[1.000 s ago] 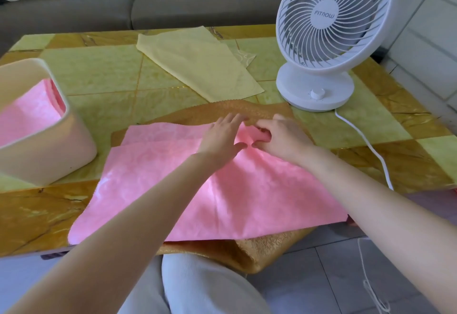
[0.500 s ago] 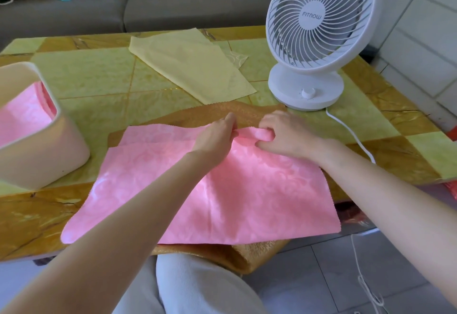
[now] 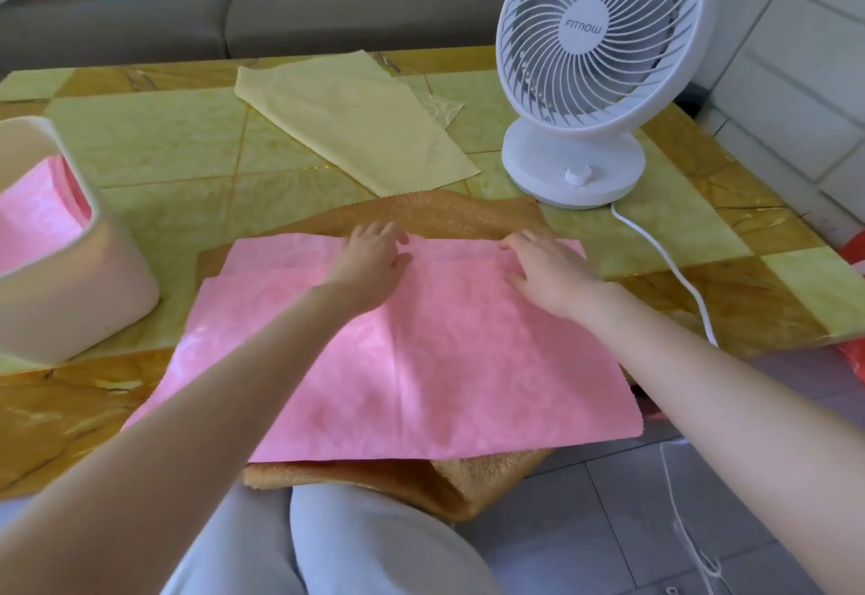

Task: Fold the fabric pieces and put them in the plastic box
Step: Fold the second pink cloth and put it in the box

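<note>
Pink fabric [image 3: 444,360] bears faint damask, over golden-brown fabric [image 3: 435,212]; pale yellow fabric [image 3: 355,126] at twelve o'clock; the table [image 3: 154,145] is green-and-amber checked.

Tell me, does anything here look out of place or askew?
The brown fabric under the pink fabric overhangs the table at its near edge and sags. The yellow fabric lies askew to the tile pattern. Nothing looks spilled or damaged.

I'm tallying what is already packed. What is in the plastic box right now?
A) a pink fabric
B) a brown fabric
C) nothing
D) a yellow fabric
A: a pink piece shows inside the box, while the yellow fabric and the brown fabric lie out on the table.
</note>
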The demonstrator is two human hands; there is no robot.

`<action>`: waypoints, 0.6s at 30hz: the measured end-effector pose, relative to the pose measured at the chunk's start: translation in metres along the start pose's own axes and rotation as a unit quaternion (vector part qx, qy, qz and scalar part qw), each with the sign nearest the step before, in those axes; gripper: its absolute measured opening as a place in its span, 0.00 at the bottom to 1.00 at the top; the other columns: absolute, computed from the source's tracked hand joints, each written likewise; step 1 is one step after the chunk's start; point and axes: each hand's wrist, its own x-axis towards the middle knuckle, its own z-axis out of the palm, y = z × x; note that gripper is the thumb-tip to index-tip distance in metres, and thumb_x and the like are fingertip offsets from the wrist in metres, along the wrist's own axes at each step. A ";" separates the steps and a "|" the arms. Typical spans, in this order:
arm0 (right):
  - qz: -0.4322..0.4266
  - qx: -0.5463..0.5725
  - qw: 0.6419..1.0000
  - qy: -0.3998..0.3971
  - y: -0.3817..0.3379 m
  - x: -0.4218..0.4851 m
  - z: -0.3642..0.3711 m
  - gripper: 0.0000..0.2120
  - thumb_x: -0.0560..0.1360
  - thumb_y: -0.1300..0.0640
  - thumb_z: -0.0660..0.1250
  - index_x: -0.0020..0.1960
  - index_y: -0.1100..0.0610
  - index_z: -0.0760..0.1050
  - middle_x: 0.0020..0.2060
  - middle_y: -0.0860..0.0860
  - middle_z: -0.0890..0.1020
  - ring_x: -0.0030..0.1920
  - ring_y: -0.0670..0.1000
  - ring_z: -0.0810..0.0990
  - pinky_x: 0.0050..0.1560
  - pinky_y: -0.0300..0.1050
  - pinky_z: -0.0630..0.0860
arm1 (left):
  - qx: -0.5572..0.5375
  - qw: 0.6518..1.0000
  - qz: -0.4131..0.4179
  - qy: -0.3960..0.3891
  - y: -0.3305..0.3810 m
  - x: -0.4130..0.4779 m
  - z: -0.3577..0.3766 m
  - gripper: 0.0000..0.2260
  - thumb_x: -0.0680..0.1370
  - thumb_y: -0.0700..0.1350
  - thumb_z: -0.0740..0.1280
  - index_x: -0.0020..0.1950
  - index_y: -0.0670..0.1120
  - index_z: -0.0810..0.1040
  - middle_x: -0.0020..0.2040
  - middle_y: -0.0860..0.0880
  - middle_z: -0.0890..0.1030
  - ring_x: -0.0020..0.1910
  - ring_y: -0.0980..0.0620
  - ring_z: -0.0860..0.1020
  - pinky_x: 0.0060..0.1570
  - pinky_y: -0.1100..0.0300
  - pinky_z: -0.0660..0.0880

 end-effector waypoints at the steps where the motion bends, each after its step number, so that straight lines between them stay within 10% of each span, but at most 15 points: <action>1: -0.016 0.017 1.000 -0.017 -0.005 0.002 0.005 0.20 0.78 0.57 0.61 0.69 0.58 0.66 0.66 0.55 0.71 0.66 0.56 0.69 0.64 0.50 0.67 | 0.014 1.000 -0.020 -0.016 -0.014 -0.002 -0.002 0.13 0.81 0.47 0.57 0.64 0.46 0.70 0.64 0.47 0.73 0.64 0.46 0.68 0.66 0.50 0.63; 9: 0.010 -0.044 0.999 -0.003 -0.020 0.021 0.016 0.15 0.78 0.50 0.62 0.60 0.58 0.73 0.60 0.57 0.75 0.64 0.58 0.69 0.63 0.50 0.66 | 0.085 0.987 -0.082 -0.107 -0.064 -0.015 -0.020 0.12 0.78 0.53 0.63 0.58 0.48 0.75 0.59 0.46 0.76 0.62 0.45 0.69 0.62 0.50 0.63; 18: 0.062 -0.006 0.995 0.081 -0.011 0.024 -0.004 0.11 0.79 0.50 0.60 0.50 0.56 0.77 0.51 0.53 0.80 0.51 0.58 0.78 0.44 0.46 0.67 | 0.088 0.995 -0.038 0.009 -0.055 0.007 -0.054 0.09 0.81 0.46 0.59 0.54 0.46 0.77 0.55 0.46 0.79 0.58 0.45 0.71 0.58 0.51 0.63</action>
